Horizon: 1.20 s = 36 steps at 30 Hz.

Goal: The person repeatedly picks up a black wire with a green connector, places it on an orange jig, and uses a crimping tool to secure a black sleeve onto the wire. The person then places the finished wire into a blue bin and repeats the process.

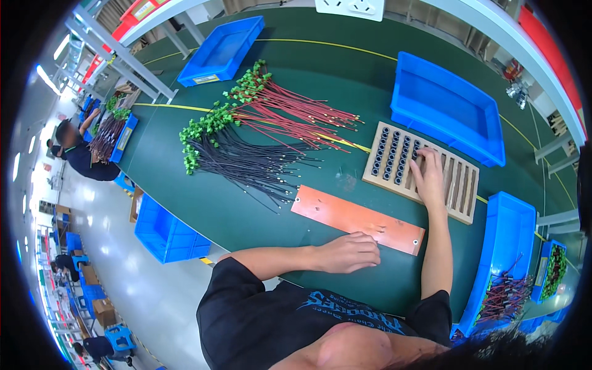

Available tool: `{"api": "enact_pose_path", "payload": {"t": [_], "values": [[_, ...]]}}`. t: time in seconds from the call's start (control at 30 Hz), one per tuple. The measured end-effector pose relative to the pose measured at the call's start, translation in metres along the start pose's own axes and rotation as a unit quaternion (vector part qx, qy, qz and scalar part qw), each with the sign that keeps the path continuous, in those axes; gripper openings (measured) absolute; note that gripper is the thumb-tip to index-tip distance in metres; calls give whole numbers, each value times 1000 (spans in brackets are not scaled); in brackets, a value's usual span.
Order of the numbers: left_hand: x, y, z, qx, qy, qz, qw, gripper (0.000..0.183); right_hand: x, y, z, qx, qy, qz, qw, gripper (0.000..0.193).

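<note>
My right hand (430, 180) reaches over a wooden rack (375, 174) with long slots. Its thumb and fingertips close around a small black cylindrical piece at the end of a filled row; the fingers partly hide it. Several rows of these black cylindrical pieces (389, 154) stand in the rack's left part, and the slots to the right hold none that I can see. My left hand (350, 253) lies curled on the table, at the near edge of an orange strip (351, 216) with a hole at each end. Whatever its fingers may hold is hidden.
Black wires (246, 161) and red wires (296, 111) with green connectors lie fanned out on the green table (259, 228). Blue bins (447, 102) stand behind the rack, at the back left (223, 49) and at right (509, 228), the last holding wires. Metal shelf posts rise behind. People sit farther left.
</note>
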State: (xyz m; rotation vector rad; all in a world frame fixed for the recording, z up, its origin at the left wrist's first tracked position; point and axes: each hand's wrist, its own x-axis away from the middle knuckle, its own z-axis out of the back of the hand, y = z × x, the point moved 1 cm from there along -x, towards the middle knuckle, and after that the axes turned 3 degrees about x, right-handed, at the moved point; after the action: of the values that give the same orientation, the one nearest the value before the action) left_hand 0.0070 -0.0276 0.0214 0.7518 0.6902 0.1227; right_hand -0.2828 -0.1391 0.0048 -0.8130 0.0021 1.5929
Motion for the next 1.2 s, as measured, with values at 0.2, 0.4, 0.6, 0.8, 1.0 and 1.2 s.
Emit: {"api": "enact_pose_path", "payload": {"t": [0.2, 0.4, 0.6, 0.8, 1.0, 1.2], "values": [[-10, -41, 163, -354, 36, 51, 933, 25, -4, 3, 7, 4, -5, -9, 1000, 29], [61, -132, 286, -530, -174, 159, 814, 27, -7, -10, 3, 14, 9, 11, 1000, 28], [24, -116, 368, -536, 133, 115, 826, 28, -4, 0, -2, 63, 43, -8, 997, 23], [7, -39, 469, -260, 504, 104, 817, 21, -9, -4, -12, 140, 53, -23, 988, 20], [18, 4, 412, -621, 52, 121, 773, 35, -8, -14, -4, 79, 77, -44, 993, 21], [73, -82, 322, -434, -143, 266, 849, 20, -7, -16, -1, 49, 72, -69, 994, 20]]}}
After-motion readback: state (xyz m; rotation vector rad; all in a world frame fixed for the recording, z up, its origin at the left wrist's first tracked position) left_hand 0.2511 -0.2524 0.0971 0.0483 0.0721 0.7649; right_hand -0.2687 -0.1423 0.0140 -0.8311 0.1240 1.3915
